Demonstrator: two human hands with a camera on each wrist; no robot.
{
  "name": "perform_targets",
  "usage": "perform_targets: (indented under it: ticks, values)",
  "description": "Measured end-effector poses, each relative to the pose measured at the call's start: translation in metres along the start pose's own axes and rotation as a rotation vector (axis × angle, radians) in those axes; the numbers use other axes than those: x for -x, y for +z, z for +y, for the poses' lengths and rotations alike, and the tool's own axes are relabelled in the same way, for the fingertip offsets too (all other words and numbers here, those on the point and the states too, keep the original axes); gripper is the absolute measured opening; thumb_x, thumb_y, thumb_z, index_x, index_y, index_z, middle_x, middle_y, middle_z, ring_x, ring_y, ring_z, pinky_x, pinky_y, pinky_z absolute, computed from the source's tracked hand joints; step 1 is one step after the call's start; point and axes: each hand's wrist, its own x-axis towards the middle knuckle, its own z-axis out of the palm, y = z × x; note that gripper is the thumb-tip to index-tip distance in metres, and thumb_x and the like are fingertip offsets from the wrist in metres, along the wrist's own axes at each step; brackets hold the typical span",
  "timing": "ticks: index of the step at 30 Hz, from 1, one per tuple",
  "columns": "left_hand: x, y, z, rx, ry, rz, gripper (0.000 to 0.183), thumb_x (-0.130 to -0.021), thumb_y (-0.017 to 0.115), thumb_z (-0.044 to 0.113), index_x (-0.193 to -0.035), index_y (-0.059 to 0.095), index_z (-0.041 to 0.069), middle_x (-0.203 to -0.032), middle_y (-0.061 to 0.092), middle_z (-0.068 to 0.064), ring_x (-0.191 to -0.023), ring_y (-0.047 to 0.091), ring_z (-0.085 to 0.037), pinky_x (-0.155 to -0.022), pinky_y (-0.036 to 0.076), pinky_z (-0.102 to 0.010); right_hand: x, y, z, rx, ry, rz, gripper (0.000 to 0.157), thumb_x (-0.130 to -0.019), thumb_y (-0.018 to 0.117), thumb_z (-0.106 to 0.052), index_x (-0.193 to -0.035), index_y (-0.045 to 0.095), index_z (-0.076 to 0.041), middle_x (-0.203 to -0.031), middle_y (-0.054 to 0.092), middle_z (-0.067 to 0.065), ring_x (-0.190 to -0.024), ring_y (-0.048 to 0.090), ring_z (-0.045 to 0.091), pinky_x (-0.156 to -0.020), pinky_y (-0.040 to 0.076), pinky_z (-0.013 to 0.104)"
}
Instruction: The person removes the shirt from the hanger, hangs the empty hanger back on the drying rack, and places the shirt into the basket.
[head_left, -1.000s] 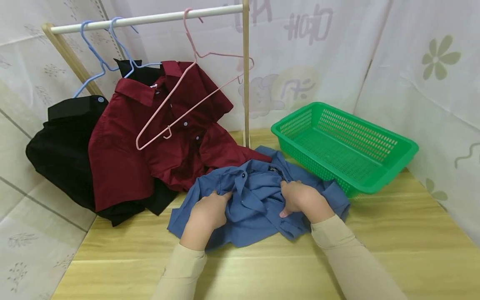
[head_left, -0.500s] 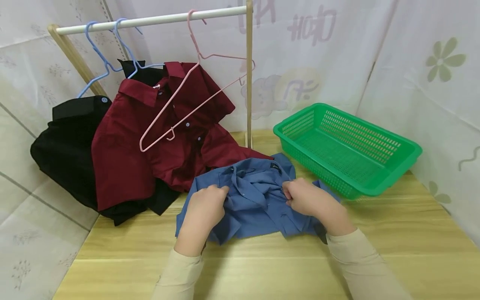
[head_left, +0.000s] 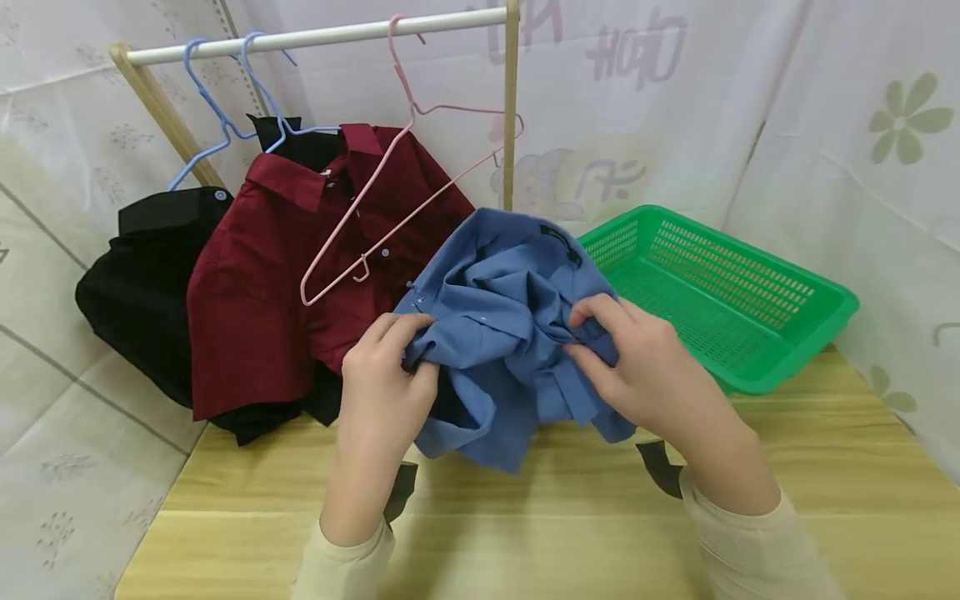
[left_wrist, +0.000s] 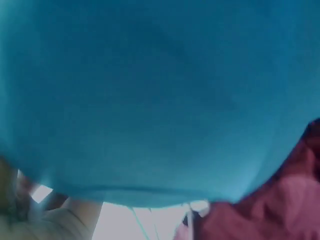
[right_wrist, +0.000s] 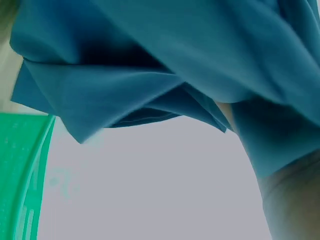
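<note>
A bunched blue shirt (head_left: 487, 333) hangs between both hands in the head view, its collar and dark label towards the back. My left hand (head_left: 386, 375) pinches its left side between thumb and fingers. On the other side, my right hand (head_left: 645, 358) pinches the cloth near the front opening. Blue cloth (left_wrist: 150, 100) fills most of the left wrist view and hides the left fingers. In the right wrist view, folds of the shirt (right_wrist: 115, 95) hang down, and the right fingertips are hidden.
Behind stands a rack with a white rail (head_left: 322, 35). A pink hanger (head_left: 360, 200) and blue hangers (head_left: 210, 108) hang there, with a dark red shirt (head_left: 247, 317) and black clothing (head_left: 142, 292). A green basket (head_left: 795, 367) stands at the right on the wooden table (head_left: 525, 533).
Both hands have raised the blue shirt off the table and brought it nearer. Its collar now stands higher, in front of the red shirt and the basket's left end.
</note>
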Motion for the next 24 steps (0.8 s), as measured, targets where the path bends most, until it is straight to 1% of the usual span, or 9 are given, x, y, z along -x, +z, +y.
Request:
perform_targets:
  ticks: [4,6,8,10,12,14,16,20,24]
  values:
    - [0.002,0.003,0.017,0.096,0.015,0.017,0.027,-0.082,0.064,-0.003,-0.103,0.072,0.011,-0.096,0.068,-0.004,-0.076,0.060,-0.015,-0.065,0.052,-0.029,-0.004,0.003,-0.016,-0.054,-0.021,0.030,0.051,-0.080,0.078,-0.008,-0.127,0.057,-0.004,-0.118,0.066,0.008,-0.106,0.065,0.022,-0.091,0.053,0.037]
    - [0.004,0.008,0.024,0.108,0.016,0.004,0.030,-0.081,0.063,-0.005,-0.104,0.072,0.012,-0.097,0.067,-0.003,-0.077,0.060,-0.014,-0.066,0.052,-0.028,-0.004,0.006,-0.023,-0.053,-0.027,0.013,0.059,-0.082,0.078,-0.013,-0.135,0.052,-0.006,-0.123,0.064,0.011,-0.113,0.064,0.026,-0.094,0.052,0.042]
    - [0.006,0.013,0.030,0.106,0.020,-0.014,0.033,-0.080,0.062,-0.007,-0.105,0.071,0.013,-0.098,0.066,-0.002,-0.082,0.062,-0.014,-0.071,0.053,-0.028,-0.002,0.010,-0.029,-0.039,-0.026,-0.025,0.064,-0.084,0.077,-0.020,-0.140,0.049,-0.010,-0.120,0.064,0.012,-0.107,0.064,0.026,-0.091,0.054,0.042]
    - [0.009,0.019,0.035,0.105,0.027,-0.038,0.036,-0.078,0.061,-0.009,-0.105,0.071,0.013,-0.099,0.065,-0.002,-0.087,0.064,-0.015,-0.074,0.055,-0.028,0.001,0.015,-0.033,-0.021,-0.022,-0.074,0.068,-0.084,0.077,-0.027,-0.144,0.046,-0.014,-0.109,0.064,0.011,-0.092,0.063,0.022,-0.080,0.056,0.036]
    - [0.012,0.026,0.038,0.120,0.033,-0.066,0.037,-0.078,0.060,-0.010,-0.104,0.071,0.013,-0.099,0.065,-0.001,-0.089,0.065,-0.016,-0.076,0.055,-0.028,0.005,0.021,-0.035,0.007,-0.019,-0.129,0.075,-0.083,0.077,-0.035,-0.147,0.043,-0.016,-0.101,0.060,0.010,-0.080,0.055,0.017,-0.070,0.053,0.029]
    - [0.016,0.032,0.041,0.152,0.031,-0.091,0.034,-0.079,0.061,-0.010,-0.103,0.071,0.012,-0.098,0.064,-0.001,-0.084,0.062,-0.014,-0.072,0.054,-0.025,0.008,0.027,-0.036,0.023,-0.018,-0.179,0.081,-0.083,0.077,-0.037,-0.150,0.038,-0.017,-0.102,0.057,0.010,-0.075,0.050,0.014,-0.065,0.050,0.025]
    - [0.019,0.038,0.044,0.181,0.029,-0.115,0.030,-0.080,0.062,-0.008,-0.101,0.071,0.011,-0.098,0.063,0.000,-0.079,0.059,-0.011,-0.067,0.051,-0.022,0.010,0.033,-0.035,0.027,-0.009,-0.213,0.085,-0.082,0.079,-0.034,-0.152,0.035,-0.016,-0.106,0.055,0.011,-0.077,0.050,0.014,-0.066,0.050,0.024]
    - [0.023,0.047,0.045,0.212,0.037,-0.152,0.022,-0.082,0.064,-0.004,-0.097,0.071,0.011,-0.097,0.064,0.002,-0.076,0.056,-0.008,-0.064,0.049,-0.018,0.013,0.044,-0.029,0.005,0.015,-0.198,0.076,-0.081,0.077,-0.016,-0.148,0.041,-0.012,-0.112,0.055,0.012,-0.086,0.054,0.017,-0.072,0.053,0.028]
    - [0.025,0.049,0.043,0.236,0.102,-0.207,0.018,-0.087,0.063,-0.002,-0.095,0.070,0.012,-0.099,0.065,0.003,-0.088,0.062,-0.008,-0.074,0.052,-0.018,0.017,0.053,-0.019,-0.026,0.026,-0.118,0.059,-0.081,0.073,-0.010,-0.137,0.056,-0.013,-0.110,0.060,0.009,-0.087,0.054,0.017,-0.073,0.052,0.030]
